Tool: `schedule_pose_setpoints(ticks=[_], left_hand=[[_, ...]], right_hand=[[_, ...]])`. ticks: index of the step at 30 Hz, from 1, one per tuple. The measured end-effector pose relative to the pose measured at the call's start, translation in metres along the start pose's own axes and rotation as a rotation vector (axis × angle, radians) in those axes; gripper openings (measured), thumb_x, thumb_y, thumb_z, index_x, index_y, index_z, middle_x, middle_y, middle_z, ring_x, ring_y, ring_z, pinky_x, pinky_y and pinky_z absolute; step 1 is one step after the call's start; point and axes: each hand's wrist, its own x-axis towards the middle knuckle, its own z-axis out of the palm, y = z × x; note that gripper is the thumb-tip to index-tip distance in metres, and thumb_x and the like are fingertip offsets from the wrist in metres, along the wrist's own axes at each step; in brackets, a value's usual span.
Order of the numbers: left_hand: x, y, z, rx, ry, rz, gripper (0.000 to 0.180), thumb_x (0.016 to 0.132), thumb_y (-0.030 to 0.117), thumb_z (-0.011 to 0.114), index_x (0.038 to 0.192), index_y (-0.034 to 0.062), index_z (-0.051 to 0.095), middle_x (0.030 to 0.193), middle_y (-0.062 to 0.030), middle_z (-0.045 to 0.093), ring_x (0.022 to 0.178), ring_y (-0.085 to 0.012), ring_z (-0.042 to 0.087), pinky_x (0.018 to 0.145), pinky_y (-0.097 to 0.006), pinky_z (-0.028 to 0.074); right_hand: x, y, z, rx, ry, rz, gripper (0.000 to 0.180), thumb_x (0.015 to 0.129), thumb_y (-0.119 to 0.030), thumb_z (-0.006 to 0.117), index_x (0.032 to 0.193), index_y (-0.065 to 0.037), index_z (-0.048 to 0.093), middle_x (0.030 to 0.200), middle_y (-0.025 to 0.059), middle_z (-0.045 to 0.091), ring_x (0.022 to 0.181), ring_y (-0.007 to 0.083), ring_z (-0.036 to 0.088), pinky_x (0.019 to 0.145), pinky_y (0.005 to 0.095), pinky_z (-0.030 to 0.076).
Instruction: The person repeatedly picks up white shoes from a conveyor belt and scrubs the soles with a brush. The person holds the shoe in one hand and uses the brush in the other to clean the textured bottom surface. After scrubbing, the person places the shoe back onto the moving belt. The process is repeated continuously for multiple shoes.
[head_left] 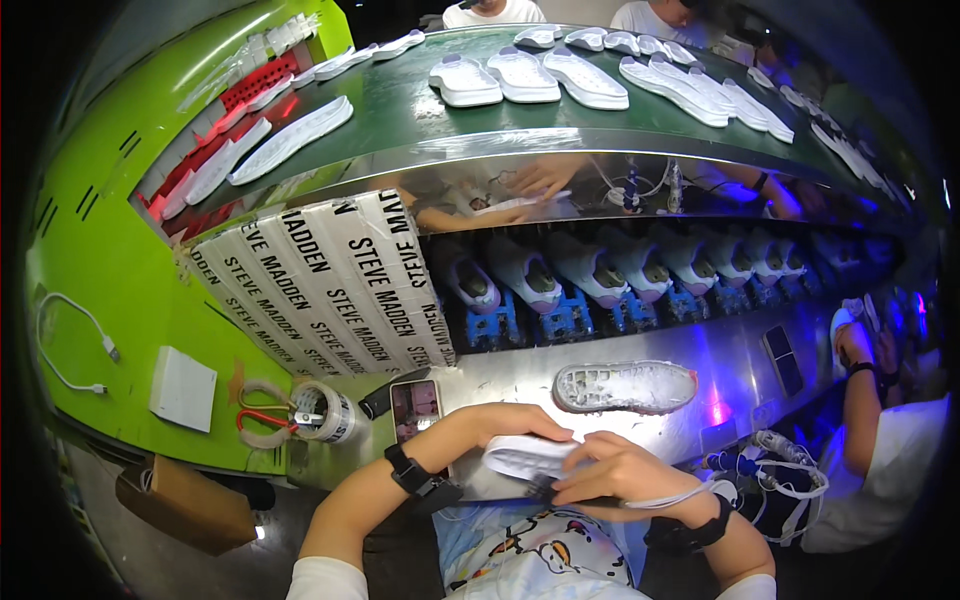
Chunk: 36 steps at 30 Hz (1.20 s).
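Close to the front edge of the metal bench, a white shoe sole (522, 457) is held between my two hands. My left hand (525, 424) is closed along its far side, the fingertips partly hidden. From the right, my right hand (622, 468) grips the sole's other end with bent fingers, slightly blurred. A small dark item below the sole is too blurred to name. Just beyond my hands lies a second shoe sole (625, 387), its hollow side up and greyish white, touched by neither hand.
A row of shoe uppers (602, 275) on blue stands fills the shelf behind the bench. Above runs a green conveyor belt (400, 95) carrying white soles. To the left are a printed carton (320, 285), a phone (416, 408) and a tape roll (333, 415). A co-worker's arm (860, 400) shows at right.
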Motion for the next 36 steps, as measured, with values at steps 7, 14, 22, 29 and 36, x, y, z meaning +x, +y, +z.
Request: schedule_pose_setpoints(ticks=[7, 14, 22, 29, 36], left_hand=[[0.004, -0.038, 0.049, -0.938, -0.149, 0.901, 0.060, 0.097, 0.046, 0.030, 0.146, 0.0102, 0.030, 0.147, -0.0202, 0.033, 0.132, -0.0401, 0.036, 0.112, -0.052, 0.023], [0.026, -0.072, 0.044, -1.098, -0.035, 0.916, 0.058, 0.094, 0.037, 0.042, 0.143, 0.0076, 0.033, 0.140, -0.0162, 0.042, 0.116, -0.0346, 0.048, 0.099, -0.047, 0.042], [0.008, -0.042, 0.051, -1.157, -0.135, 1.004, 0.058, 0.092, 0.040, 0.047, 0.137, 0.0044, 0.038, 0.127, -0.0179, 0.048, 0.110, -0.0306, 0.048, 0.095, -0.046, 0.045], [-0.004, -0.025, 0.034, -0.804, -0.203, 0.842, 0.066, 0.091, 0.041, 0.041, 0.133, -0.0096, 0.038, 0.118, -0.0262, 0.054, 0.103, -0.0347, 0.058, 0.090, -0.046, 0.050], [-0.012, -0.008, 0.021, -0.559, -0.301, 0.462, 0.052, 0.092, 0.031, 0.044, 0.130, -0.0046, 0.047, 0.131, -0.0242, 0.050, 0.115, -0.0307, 0.056, 0.097, -0.037, 0.047]], right_hand=[[0.007, -0.013, 0.012, 0.492, 0.640, 0.478, 0.019, 0.077, -0.001, 0.071, 0.096, 0.000, 0.071, 0.095, 0.0089, 0.069, 0.089, 0.0138, 0.063, 0.082, 0.0280, 0.050], [0.033, 0.000, 0.047, -0.166, 0.716, 0.260, 0.021, 0.077, -0.001, 0.066, 0.098, -0.001, 0.068, 0.089, 0.0136, 0.070, 0.077, 0.0215, 0.068, 0.072, 0.0285, 0.053], [0.024, -0.015, 0.055, 0.323, 0.515, 0.322, 0.017, 0.084, -0.007, 0.065, 0.099, 0.000, 0.069, 0.089, 0.0126, 0.070, 0.074, 0.0155, 0.067, 0.068, 0.0269, 0.053], [0.009, -0.005, 0.042, 0.550, 0.289, 0.309, 0.014, 0.089, -0.008, 0.060, 0.094, 0.002, 0.069, 0.087, 0.0112, 0.069, 0.071, 0.0132, 0.065, 0.064, 0.0254, 0.052], [0.009, -0.017, 0.012, 0.259, 0.169, 0.095, 0.011, 0.083, -0.006, 0.064, 0.090, 0.002, 0.067, 0.087, 0.0122, 0.067, 0.071, 0.0213, 0.066, 0.064, 0.0298, 0.052]])
